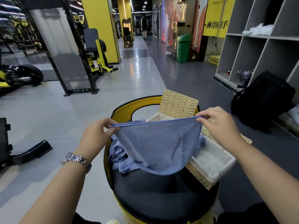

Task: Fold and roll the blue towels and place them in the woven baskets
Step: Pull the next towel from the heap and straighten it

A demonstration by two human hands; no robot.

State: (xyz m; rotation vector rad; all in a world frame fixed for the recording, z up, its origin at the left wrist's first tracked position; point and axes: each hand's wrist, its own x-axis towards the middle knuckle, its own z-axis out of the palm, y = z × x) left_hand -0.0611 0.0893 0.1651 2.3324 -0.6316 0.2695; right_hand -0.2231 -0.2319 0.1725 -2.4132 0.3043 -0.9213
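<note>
Both forearms are bare, with no sleeves in view. The left wrist carries a silver metal watch (76, 160) with a linked bracelet band that catches the light. The right wrist wears nothing. Neither the left hand (95, 136) nor the right hand (221, 125) shows rings or gloves.

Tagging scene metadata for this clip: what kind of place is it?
Most likely a gym. Yellow-and-black weight machines line the left side, open grey cubby shelves stand on the right, and the blue towel pinched by the left hand and right hand has "FITNESS" printed on it.
</note>
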